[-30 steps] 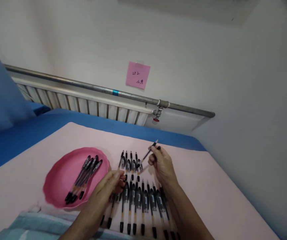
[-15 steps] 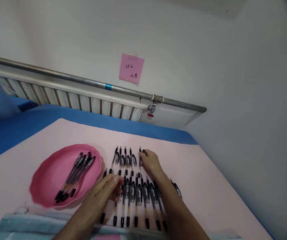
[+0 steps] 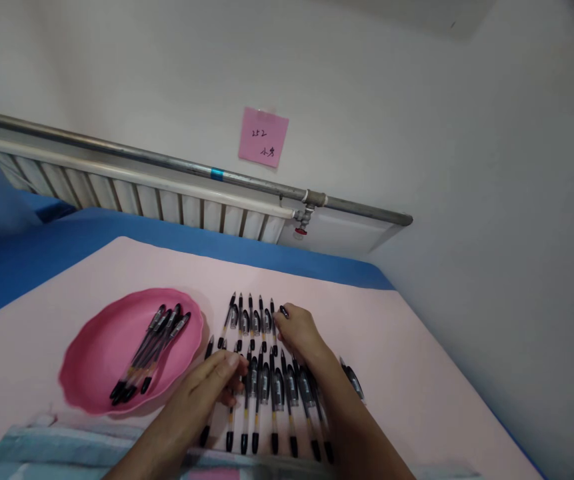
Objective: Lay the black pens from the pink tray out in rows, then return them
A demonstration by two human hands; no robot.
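- Taking the near row of pens (image 3: 259,399) as the clock's centre, a teal cloth (image 3: 67,443) bunches at eight o'clock, along the person's edge of the worktop (image 3: 401,353).
- Left hand (image 3: 219,380), at nine o'clock over that row's end: fingers loosely curled, the grip seemingly holding nothing (whether fingertips brush the pens, I cannot tell).
- The near row's uncapped pens point towards twelve, loose caps beside most of them; a further pen and cap (image 3: 353,381) lie at three, past the forearm.
- The pens look light, stiff, smooth and liable to roll; best pinched at the dark front section, behind the bare point, which seems the delicate part.
- Pink bowl (image 3: 87,363), between nine and ten: capped pens (image 3: 149,350) lie bundled inside.
- Right hand (image 3: 297,327), at one o'clock: its grip is closed around a black cap (image 3: 284,311), just beside the far row's last pen.
- Far row of pens (image 3: 251,323), at eleven: five uncapped, four with caps alongside.
- Beyond: radiator (image 3: 187,210) at eleven, pink note (image 3: 263,137) at twelve.
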